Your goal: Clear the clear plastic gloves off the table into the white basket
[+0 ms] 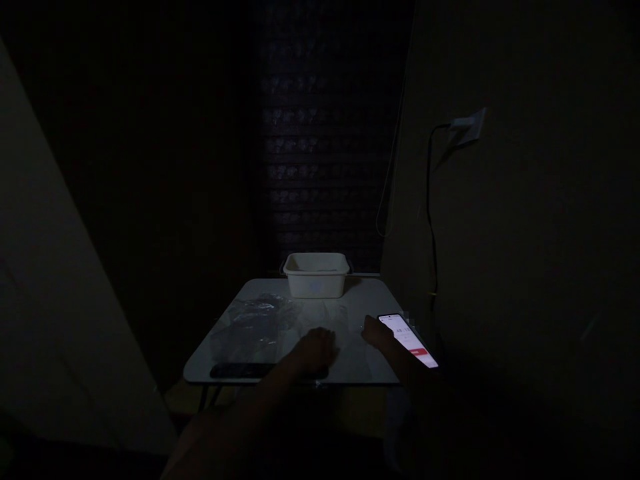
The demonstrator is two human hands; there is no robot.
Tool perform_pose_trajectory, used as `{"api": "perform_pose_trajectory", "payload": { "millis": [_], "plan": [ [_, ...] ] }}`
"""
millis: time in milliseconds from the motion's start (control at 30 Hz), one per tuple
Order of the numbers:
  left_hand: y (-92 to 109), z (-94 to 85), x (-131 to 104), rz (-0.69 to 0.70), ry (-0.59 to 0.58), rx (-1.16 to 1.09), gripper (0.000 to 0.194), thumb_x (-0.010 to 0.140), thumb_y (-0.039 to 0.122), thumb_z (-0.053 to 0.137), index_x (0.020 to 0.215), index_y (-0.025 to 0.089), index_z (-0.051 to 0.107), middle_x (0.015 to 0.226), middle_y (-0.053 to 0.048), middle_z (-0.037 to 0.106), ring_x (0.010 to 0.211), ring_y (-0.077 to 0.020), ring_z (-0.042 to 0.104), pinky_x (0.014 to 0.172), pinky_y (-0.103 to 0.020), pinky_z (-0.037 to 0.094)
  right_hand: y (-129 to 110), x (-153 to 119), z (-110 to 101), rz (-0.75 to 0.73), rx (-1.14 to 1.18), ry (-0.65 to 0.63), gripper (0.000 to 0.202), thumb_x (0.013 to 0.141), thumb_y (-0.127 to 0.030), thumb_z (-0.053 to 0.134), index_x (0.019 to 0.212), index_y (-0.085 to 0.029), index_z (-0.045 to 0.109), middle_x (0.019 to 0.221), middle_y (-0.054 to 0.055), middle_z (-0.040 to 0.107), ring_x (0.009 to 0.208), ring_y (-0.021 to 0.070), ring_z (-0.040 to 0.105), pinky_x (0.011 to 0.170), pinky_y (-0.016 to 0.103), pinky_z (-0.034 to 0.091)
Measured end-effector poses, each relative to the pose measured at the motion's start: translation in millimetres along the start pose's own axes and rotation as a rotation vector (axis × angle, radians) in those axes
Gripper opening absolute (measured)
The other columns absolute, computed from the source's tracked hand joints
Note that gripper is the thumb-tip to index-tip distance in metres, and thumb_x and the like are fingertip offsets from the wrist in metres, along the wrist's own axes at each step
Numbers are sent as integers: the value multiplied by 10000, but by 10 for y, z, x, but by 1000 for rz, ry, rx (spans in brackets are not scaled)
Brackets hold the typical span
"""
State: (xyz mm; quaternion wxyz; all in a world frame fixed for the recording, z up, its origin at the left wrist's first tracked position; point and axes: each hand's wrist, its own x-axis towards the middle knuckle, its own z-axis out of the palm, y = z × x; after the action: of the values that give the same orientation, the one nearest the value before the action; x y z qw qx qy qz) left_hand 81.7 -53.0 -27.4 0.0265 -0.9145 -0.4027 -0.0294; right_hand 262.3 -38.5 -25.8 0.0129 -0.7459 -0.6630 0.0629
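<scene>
The light is very dim. My left hand (316, 348) is low over the front middle of the table, its fingers bent and smeared by motion; whether it holds anything does not show. To its right, my right hand (379, 331) has its fingers drawn together beside the lit phone (416, 348); what is in them, if anything, is too dark to make out. Faint, see-through plastic (345, 333) seems to lie between the hands. A crumpled clear plastic bag (250, 327) spreads over the table's left side. Along the front edge lies a long black object (243, 371), partly behind my left arm.
A white tub (317, 285) with side handles stands at the back of the small white table (200, 368). Behind it hangs a dark blind (320, 147). On the right wall, a black cable (431, 200) runs down from a socket (473, 127).
</scene>
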Motion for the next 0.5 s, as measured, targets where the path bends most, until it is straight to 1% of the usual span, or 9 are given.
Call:
{"api": "perform_pose_trajectory", "payload": {
  "millis": [33, 100, 133, 200, 333, 400, 500],
  "plan": [
    [57, 43, -3, 2, -8, -4, 433, 753, 391, 199, 1088, 151, 333, 1100, -107, 396, 1009, -203, 332, 816, -336, 262, -10, -5, -5, 2, -8, 0, 240, 735, -240, 400, 949, -141, 442, 924, 74, 485, 803, 156, 478, 643, 304, 394],
    [118, 124, -12, -60, -19, 7, 497, 750, 421, 178, 1135, 119, 266, 1174, -143, 297, 1070, -237, 242, 831, -374, 226, -25, -24, -13, -6, -29, 8, 224, 725, -183, 392, 929, -122, 462, 879, 118, 514, 791, 188, 494, 606, 295, 393],
    [125, 157, -15, -85, -23, 10, 512, 751, 430, 163, 1149, 117, 243, 1196, -151, 256, 1087, -247, 204, 836, -390, 209, -29, -39, -15, -18, -39, 15, 230, 719, -162, 378, 927, -116, 465, 864, 134, 523, 787, 202, 500, 593, 296, 392],
    [107, 202, -19, -85, -15, 12, 513, 756, 435, 124, 1165, 139, 213, 1223, -142, 202, 1106, -244, 154, 846, -402, 176, -33, -72, -13, -67, -52, 25, 254, 718, -153, 344, 943, -126, 458, 866, 134, 533, 788, 209, 504, 592, 302, 390],
    [64, 242, -31, -45, 17, 22, 502, 760, 435, 90, 1177, 171, 184, 1236, -116, 179, 1119, -218, 117, 863, -393, 141, -29, -138, -4, -196, -53, 17, 277, 717, -170, 323, 962, -184, 453, 903, 87, 539, 815, 180, 498, 638, 279, 377],
    [68, 255, -42, -43, 27, 26, 507, 757, 442, 92, 1179, 175, 180, 1237, -113, 180, 1119, -221, 114, 863, -395, 138, -17, -165, -17, -216, -53, 16, 277, 708, -161, 330, 951, -177, 462, 911, 95, 536, 825, 183, 494, 646, 281, 372],
    [74, 251, -41, -49, 42, 29, 513, 748, 459, 105, 1178, 190, 184, 1240, -105, 173, 1116, -242, 112, 856, -419, 135, 18, -182, -74, -208, -47, 19, 263, 678, -127, 352, 902, -146, 488, 894, 125, 536, 816, 209, 497, 627, 305, 373]
  ]
}}
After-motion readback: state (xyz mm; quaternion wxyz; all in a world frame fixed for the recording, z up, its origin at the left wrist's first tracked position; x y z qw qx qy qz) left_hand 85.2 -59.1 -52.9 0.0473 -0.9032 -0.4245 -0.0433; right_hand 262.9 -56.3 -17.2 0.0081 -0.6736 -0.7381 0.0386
